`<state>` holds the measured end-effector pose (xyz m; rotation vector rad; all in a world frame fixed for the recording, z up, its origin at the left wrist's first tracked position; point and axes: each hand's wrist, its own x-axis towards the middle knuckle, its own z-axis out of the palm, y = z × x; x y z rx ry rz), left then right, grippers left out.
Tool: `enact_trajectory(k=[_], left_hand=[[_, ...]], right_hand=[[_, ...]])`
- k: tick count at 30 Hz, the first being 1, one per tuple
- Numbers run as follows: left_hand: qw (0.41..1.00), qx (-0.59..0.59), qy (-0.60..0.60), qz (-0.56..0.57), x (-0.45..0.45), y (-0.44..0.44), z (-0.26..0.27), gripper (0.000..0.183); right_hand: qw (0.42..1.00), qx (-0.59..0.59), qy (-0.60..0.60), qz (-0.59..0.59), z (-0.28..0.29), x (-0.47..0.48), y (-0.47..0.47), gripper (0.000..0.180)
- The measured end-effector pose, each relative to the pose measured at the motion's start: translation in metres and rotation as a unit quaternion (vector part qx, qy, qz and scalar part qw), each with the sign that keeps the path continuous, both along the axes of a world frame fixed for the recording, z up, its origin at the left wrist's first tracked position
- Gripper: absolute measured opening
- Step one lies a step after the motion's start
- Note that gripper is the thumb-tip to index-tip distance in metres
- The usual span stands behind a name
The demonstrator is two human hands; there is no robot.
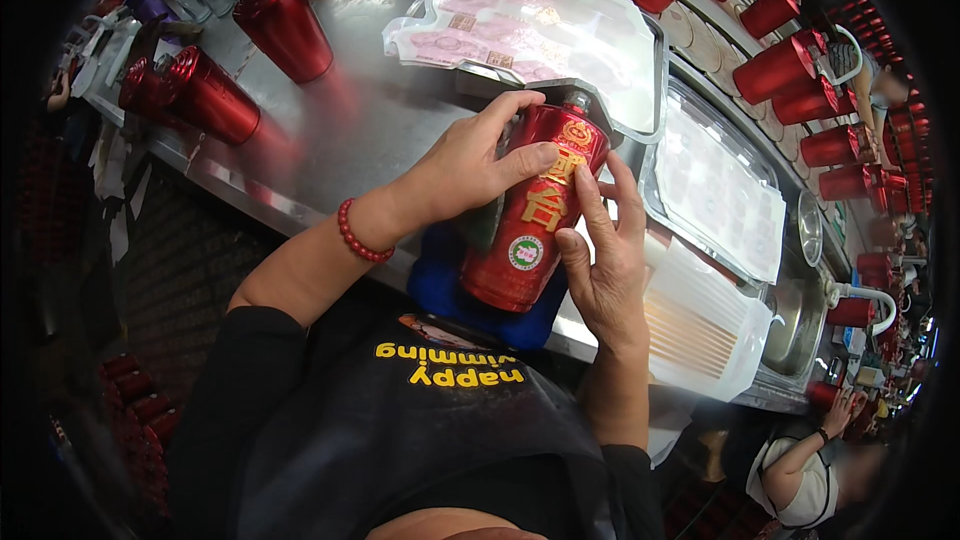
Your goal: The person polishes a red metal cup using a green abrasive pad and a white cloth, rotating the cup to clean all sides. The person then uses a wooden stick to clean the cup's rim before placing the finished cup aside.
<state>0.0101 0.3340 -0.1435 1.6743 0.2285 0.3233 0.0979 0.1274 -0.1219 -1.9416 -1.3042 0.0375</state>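
Observation:
A glossy red bottle (pixel 517 270) with gold characters and a round green-and-white sticker lies tilted on a blue cloth (pixel 435 270) at the table's front edge. Its clear-topped neck points away from me. My left hand (pixel 480 157), with a red bead bracelet at the wrist, rests on the bottle's upper left side, thumb across the front by the gold characters. At the right side, my right hand (pixel 604 247) touches the bottle with its fingertips near the same characters. A dark support partly shows behind the bottle.
Sheets of printed decals (pixel 540 22) lie on a tray beyond the bottle, and more sheets (pixel 720 187) lie in a tray to the right. Red bottles (pixel 289 30) stand on the steel table (pixel 375 127) at left. A sink (pixel 795 330) is at right; several co-workers sit along the conveyor side.

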Motion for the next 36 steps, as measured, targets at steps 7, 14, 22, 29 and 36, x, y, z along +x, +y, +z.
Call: enact_trajectory(k=[7, 14, 22, 29, 36], left_hand=[[1.0, 0.017, 0.015, 0.01, 0.001, 0.004, 0.001, 0.058], [0.998, 0.036, 0.053, 0.01, 0.022, 0.021, 0.01, 0.047], [0.998, 0.048, 0.041, 0.029, 0.026, 0.02, 0.004, 0.05], [0.997, 0.066, 0.026, 0.032, 0.022, 0.021, 0.002, 0.066], [0.997, 0.057, 0.053, 0.023, 0.02, 0.017, -0.001, 0.061]], right_hand=[[1.0, -0.004, -0.015, -0.003, 0.007, 0.003, 0.003, 0.051], [0.999, -0.021, -0.036, -0.015, 0.017, 0.025, 0.021, 0.051], [1.0, -0.011, -0.024, -0.012, 0.011, 0.026, 0.026, 0.051], [1.0, -0.016, -0.006, -0.015, 0.009, 0.021, 0.021, 0.049], [1.0, 0.003, -0.01, -0.011, 0.008, 0.021, 0.01, 0.052]])
